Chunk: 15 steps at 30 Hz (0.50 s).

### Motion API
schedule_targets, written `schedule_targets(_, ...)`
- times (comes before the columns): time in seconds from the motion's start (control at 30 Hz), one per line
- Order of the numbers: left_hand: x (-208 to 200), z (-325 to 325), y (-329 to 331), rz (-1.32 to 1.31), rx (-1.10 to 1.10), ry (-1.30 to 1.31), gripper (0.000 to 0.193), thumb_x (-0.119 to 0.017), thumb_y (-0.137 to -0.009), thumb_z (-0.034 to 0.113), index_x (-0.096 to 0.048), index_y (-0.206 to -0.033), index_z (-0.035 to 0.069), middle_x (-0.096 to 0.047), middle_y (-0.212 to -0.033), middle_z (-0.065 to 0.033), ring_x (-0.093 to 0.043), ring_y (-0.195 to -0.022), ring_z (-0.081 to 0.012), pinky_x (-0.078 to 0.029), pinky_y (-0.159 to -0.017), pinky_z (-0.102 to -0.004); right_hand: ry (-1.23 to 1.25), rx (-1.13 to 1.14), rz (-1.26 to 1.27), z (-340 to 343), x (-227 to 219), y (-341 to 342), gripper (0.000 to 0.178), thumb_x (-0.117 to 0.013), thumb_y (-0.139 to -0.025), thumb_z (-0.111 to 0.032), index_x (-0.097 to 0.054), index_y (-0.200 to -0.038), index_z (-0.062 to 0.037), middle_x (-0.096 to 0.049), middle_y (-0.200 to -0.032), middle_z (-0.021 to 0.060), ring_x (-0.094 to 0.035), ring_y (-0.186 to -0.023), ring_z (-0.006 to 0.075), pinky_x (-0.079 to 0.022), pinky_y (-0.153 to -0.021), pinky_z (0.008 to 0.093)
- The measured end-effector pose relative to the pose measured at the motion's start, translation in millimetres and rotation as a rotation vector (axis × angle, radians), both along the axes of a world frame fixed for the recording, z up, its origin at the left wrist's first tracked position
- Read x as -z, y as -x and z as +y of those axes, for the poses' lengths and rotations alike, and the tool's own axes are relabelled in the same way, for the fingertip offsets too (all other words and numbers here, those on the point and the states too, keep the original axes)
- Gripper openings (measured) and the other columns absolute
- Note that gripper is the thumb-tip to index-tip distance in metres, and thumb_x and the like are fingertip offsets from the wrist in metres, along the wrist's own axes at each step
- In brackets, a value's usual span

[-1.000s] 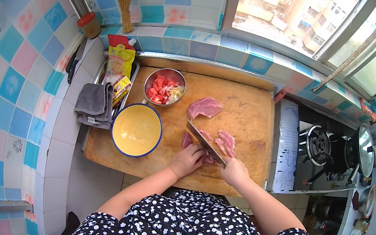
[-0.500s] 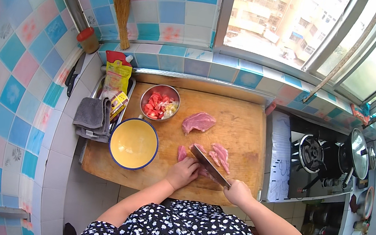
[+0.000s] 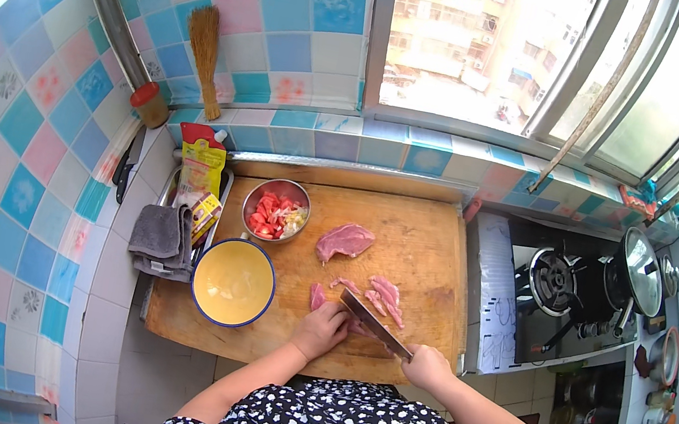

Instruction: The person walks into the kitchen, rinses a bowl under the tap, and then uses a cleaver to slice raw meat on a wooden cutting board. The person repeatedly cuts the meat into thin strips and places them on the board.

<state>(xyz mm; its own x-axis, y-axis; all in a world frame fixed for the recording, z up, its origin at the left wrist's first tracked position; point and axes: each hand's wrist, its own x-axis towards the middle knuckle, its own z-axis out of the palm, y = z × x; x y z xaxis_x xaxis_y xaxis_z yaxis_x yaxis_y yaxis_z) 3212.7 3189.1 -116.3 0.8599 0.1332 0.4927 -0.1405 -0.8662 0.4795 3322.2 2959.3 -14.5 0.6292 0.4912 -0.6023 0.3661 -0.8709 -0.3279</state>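
Raw meat (image 3: pixel 344 243) lies on my wooden cutting board (image 3: pixel 436 238): one large piece toward the far side, several cut strips (image 3: pixel 386 298) nearer me. Right hand (image 3: pixel 428 368): I grasp the knife (image 3: pixel 374 323) by its handle, blade slanting away to the left. Left hand (image 3: pixel 320 330): fingers curled down beside the blade; I cannot tell whether they grip meat. Yellow bowl (image 3: pixel 234 283) and steel bowl (image 3: pixel 296 191) with red chopped pieces (image 3: pixel 270 218) stand at left.

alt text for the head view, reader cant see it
A bare right hand holds a broad metal cleaver beside the bare left hand, which touches raw pink meat on a rectangular wooden board; leftward sit a round silver bowl of chopped red food and a blue-rimmed yellow bowl.
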Motion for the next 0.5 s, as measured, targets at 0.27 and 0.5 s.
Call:
schedule_targets(0.27,-0.8,-1.7,0.3,0.022,0.001,-0.017,0.018,-0.07,-0.078,0.011,-0.065,-0.095,0.005,-0.062,-0.099,-0.0112,-0.06,-0.09,-0.0303,-0.054,-0.078,-0.0393,-0.154,-0.052,-0.087,74.1,20.0,-1.4,0.03,-0.058,-0.087,-0.029,-0.072,-0.109,-0.0128,-0.07,-0.105,0.0216,-0.067,-0.101,0.0382,-0.053,-0.09,0.0484)
schedule_targets(0.5,4.7,-0.3,1.0,-0.05,0.001,-0.008,0.019,-0.07,-0.079,0.01,-0.065,-0.096,0.005,-0.063,-0.103,-0.0107,-0.062,-0.093,-0.0302,-0.054,-0.079,-0.0381,-0.029,0.059,0.065,-13.1,-2.9,6.3,0.031,-0.059,-0.089,-0.032,-0.072,-0.108,-0.0111,-0.071,-0.107,0.0208,-0.067,-0.104,0.0378,-0.052,-0.091,0.0476)
